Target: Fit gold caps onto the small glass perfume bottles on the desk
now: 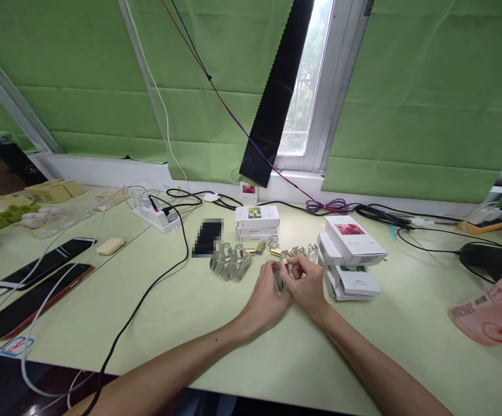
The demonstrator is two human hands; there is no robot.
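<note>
Bottle [279, 278] small, clear glass, held between both hands over the table [190, 323], left hand [267, 297] wrapped around its body, right hand [307, 281] pinching its gold top, more bottles [230, 261] just left, stacked boxes [350, 254] to the right

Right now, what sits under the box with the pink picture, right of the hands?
The pink-pictured box tops a loose stack of white boxes on the table. How many lie beneath, and what they contain, is covered.
</note>
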